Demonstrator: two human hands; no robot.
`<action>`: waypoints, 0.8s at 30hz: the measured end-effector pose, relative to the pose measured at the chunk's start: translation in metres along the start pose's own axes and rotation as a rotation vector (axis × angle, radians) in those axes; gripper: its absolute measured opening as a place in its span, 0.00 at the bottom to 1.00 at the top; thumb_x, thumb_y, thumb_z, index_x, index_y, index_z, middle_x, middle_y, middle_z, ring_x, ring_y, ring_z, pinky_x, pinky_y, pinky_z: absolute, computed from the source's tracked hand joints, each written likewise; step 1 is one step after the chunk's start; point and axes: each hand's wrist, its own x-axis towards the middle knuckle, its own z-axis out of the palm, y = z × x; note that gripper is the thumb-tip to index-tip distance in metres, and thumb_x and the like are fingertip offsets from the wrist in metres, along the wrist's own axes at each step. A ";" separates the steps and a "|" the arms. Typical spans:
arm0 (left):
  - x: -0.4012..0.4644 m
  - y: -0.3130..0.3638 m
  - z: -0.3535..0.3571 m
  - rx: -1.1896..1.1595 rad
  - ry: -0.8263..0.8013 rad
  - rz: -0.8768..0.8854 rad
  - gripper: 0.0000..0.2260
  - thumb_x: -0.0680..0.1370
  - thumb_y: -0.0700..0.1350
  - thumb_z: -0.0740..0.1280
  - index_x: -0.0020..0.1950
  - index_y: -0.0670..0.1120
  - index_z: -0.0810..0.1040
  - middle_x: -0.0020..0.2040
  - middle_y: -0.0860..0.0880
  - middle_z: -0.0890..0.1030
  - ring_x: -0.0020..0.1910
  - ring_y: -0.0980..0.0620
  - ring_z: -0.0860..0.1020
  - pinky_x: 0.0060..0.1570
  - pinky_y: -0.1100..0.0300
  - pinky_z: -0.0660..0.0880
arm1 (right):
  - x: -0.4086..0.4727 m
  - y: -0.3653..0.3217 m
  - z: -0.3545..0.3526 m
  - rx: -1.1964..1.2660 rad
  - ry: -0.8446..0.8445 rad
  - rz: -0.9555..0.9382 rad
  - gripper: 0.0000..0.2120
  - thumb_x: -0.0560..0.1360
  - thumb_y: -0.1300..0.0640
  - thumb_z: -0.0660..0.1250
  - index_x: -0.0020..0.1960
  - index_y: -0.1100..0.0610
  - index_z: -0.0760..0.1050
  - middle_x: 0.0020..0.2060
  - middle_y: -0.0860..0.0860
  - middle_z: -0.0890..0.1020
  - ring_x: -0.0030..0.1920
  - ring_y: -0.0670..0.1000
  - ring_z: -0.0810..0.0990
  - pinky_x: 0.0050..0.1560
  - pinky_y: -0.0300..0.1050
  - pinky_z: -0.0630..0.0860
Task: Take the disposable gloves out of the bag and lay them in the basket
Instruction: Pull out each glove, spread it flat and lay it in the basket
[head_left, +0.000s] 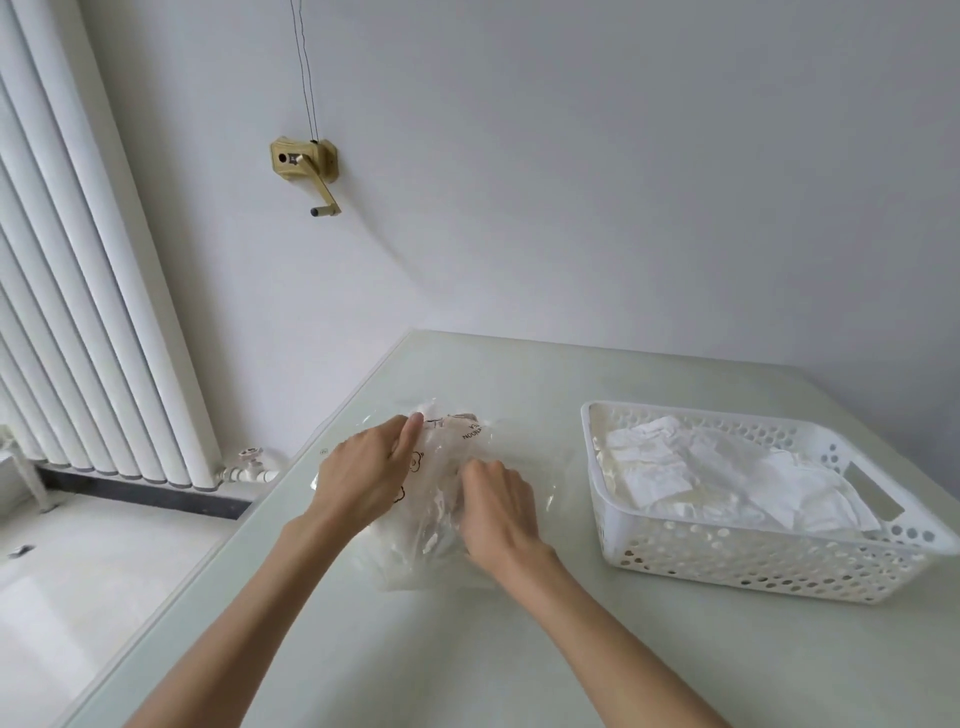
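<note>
1. While both hands work at the clear bag (441, 457), the person is in the middle of the job, not at the start or the end.
2. The bag lies flat on the pale counter (519, 649), just left of the white basket (753, 561). It is thin and see-through, with little drawings and some print on it.
3. The left hand (363, 473) rests on the left part of the bag. Its thumb and first finger seem to pinch the plastic near the far end, as if to hold the bag in place.
4. The right hand (498, 514) is on the middle of the bag with its fingers curled down into the plastic. It looks like it grips the bag or something in it, but the fingertips are hidden, so it is hard to say which.
5. Some disposable gloves (727, 467) already lie in the basket, in a soft white and clear pile. More may be in the bag, but the crinkly plastic makes them hard to pick out.
6. The step in hand looks like this: get hold of the next gloves and pull them out of the bag.
7. The next move calls for a soft pull. The left hand should keep the bag down while the right hand draws the gloves out and carries them to the right, over the basket wall.
8. The gloves are thin and slippy, so they could stick to the bag or slide apart.
</note>
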 end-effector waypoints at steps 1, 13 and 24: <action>-0.003 -0.002 0.003 0.017 -0.037 0.008 0.22 0.83 0.56 0.45 0.59 0.51 0.76 0.53 0.52 0.81 0.60 0.46 0.74 0.54 0.55 0.66 | -0.004 0.001 -0.002 0.027 0.004 -0.043 0.10 0.73 0.67 0.63 0.45 0.55 0.79 0.48 0.55 0.83 0.50 0.60 0.80 0.40 0.41 0.62; 0.035 -0.013 0.041 -0.208 -0.215 0.156 0.20 0.84 0.52 0.51 0.75 0.50 0.65 0.76 0.54 0.62 0.77 0.56 0.50 0.74 0.56 0.42 | -0.045 0.039 -0.046 -0.093 -0.090 -0.197 0.17 0.74 0.57 0.65 0.30 0.56 0.63 0.37 0.52 0.74 0.38 0.55 0.70 0.31 0.44 0.61; -0.028 0.009 -0.016 -0.090 -0.402 0.474 0.38 0.62 0.77 0.59 0.69 0.62 0.69 0.70 0.69 0.61 0.70 0.62 0.64 0.69 0.59 0.62 | -0.032 0.048 -0.070 0.063 0.009 -0.098 0.11 0.76 0.49 0.65 0.41 0.54 0.81 0.33 0.49 0.78 0.37 0.53 0.76 0.34 0.40 0.68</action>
